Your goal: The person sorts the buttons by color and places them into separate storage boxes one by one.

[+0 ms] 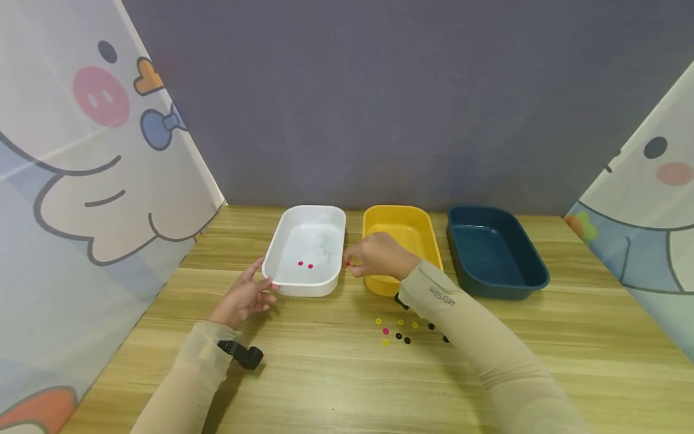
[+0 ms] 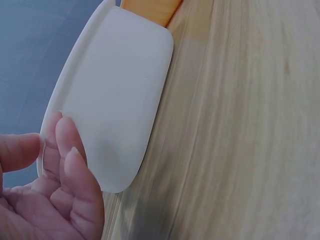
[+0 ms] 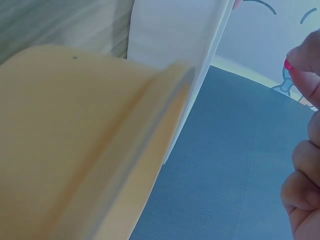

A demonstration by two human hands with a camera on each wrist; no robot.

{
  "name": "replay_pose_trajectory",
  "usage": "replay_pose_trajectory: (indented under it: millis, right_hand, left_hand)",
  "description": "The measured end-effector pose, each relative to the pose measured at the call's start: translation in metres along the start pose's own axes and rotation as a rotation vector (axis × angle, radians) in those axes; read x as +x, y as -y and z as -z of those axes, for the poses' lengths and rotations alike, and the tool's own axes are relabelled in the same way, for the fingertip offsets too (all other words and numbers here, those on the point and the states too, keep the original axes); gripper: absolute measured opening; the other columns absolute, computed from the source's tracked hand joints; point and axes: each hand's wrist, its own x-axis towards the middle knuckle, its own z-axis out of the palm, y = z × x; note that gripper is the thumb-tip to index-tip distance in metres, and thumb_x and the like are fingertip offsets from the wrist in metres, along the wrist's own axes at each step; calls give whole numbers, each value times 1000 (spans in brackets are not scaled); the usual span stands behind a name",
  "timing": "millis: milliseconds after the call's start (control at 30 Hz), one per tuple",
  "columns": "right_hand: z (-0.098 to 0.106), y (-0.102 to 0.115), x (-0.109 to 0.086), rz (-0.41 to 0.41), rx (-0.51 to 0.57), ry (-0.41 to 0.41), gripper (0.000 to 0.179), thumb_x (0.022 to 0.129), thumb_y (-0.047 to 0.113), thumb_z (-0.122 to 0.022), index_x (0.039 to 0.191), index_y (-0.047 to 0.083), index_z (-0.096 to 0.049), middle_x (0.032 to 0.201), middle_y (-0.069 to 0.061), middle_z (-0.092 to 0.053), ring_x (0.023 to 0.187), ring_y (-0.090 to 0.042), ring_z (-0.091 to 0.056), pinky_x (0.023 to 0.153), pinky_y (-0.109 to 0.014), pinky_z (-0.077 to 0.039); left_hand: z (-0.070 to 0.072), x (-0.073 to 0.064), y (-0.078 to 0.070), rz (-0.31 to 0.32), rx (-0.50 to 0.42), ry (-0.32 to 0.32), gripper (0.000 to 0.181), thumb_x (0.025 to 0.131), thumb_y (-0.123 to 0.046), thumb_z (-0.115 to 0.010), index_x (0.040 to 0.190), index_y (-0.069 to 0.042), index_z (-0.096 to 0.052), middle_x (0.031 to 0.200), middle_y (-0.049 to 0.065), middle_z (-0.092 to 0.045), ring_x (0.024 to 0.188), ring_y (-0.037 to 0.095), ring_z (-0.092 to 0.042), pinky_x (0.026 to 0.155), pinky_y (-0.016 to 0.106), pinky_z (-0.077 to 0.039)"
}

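My left hand [image 1: 246,296] holds the near left corner of a white plastic tray [image 1: 303,290], thumb at the rim and fingers against the outer wall in the left wrist view. Two small red buttons [image 1: 311,266] lie on that tray's floor. Between thumb and fingertip, my right hand [image 1: 382,256] pinches another red button [image 3: 288,64]. This hand is above the left side of a yellow tray [image 1: 403,220], with the button near the white tray's right rim. Part of the yellow tray is hidden behind the hand and sleeve.
A dark blue tray [image 1: 490,256] stands to the right of the yellow one. On the wooden table in front lie several yellow buttons [image 1: 400,322], several black buttons [image 1: 407,340] and one pinkish-red button [image 1: 385,331]. A grey wall [image 1: 379,102] rises behind the trays.
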Motion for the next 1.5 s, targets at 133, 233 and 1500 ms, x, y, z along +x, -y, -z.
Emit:
replay_pose_trajectory:
  millis: [133, 233, 1500]
  right_hand:
    - [0, 1, 4, -45, 24, 49, 7, 80, 15, -71, 85, 11, -73, 63, 5, -62, 47, -4, -34, 45, -16, -31]
    - [1, 4, 7, -47, 18, 71, 6, 80, 16, -71, 85, 12, -73, 63, 6, -62, 48, -4, -36, 46, -16, -32]
    - [-4, 20, 53, -87, -78, 238, 12, 84, 22, -69, 94, 18, -72, 70, 4, -63, 61, -12, -50, 55, -27, -39]
  left_hand:
    - [-2, 0, 0, -1, 1, -1, 68, 102, -5, -40, 155, -22, 0, 74, -3, -63, 54, 7, -59, 52, 21, -46]
    - [-2, -1, -1, -4, 3, 0, 68, 102, -5, -40, 155, -22, 0, 74, -3, -64, 53, 6, -59, 51, 21, -46]
    - [0, -1, 0, -12, 44, -15, 65, 102, -7, -39, 155, -20, -2, 74, -3, -68, 51, 8, -60, 51, 22, -47]
